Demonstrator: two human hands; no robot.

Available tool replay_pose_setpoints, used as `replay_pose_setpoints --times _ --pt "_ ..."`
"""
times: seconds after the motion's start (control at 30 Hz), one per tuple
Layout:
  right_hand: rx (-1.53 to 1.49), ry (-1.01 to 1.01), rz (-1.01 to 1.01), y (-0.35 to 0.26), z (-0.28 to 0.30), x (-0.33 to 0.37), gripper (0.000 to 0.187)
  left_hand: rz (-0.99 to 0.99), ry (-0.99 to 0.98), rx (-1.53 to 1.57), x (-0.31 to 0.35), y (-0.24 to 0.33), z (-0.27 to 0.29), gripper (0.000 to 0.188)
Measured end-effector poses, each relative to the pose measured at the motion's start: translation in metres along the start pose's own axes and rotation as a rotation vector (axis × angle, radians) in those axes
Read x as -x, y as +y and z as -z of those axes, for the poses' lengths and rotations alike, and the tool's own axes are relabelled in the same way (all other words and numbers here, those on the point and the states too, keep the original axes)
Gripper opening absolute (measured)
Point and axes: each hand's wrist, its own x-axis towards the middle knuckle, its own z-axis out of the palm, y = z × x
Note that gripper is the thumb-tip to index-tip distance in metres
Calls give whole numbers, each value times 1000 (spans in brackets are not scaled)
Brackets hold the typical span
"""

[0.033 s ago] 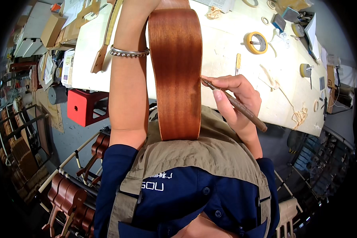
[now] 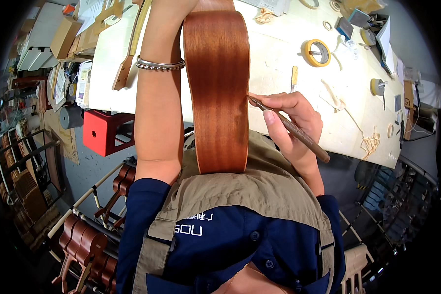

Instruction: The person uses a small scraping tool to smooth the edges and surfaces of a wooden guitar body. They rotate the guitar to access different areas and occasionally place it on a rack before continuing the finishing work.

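A small wooden guitar or ukulele body stands on edge against my apron, its curved reddish-brown side facing up. My right hand is closed around a brown marker pen in a writing grip. The pen's tip meets the right-hand edge of the body near its waist. My left arm, with a metal bracelet at the wrist, runs along the body's left side. At the top edge only the base of my left hand shows, beside the far end of the body; its fingers are out of sight.
The white workbench carries a yellow tape roll, a small yellow-handled tool and a bundle of string. A guitar neck lies at left. Below stand a red stool and a rack of guitar bodies.
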Motion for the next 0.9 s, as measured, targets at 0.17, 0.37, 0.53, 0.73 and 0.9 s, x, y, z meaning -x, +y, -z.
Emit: replay_pose_setpoints --times 0.17,0.37,0.53,0.73,0.9 --pt "31 -2 18 2 3 1 11 -4 -17 35 -2 -2 -4 44" --pt "34 -4 14 -2 0 -1 11 7 -1 53 -1 -1 0 44" --pt "73 -18 -17 -4 2 -1 10 24 -13 66 -2 -3 -3 44" --pt "54 -10 19 -1 1 1 9 -4 -12 38 -2 -2 3 44" --pt "40 -6 7 2 3 4 8 10 -22 79 -5 -6 -3 44"
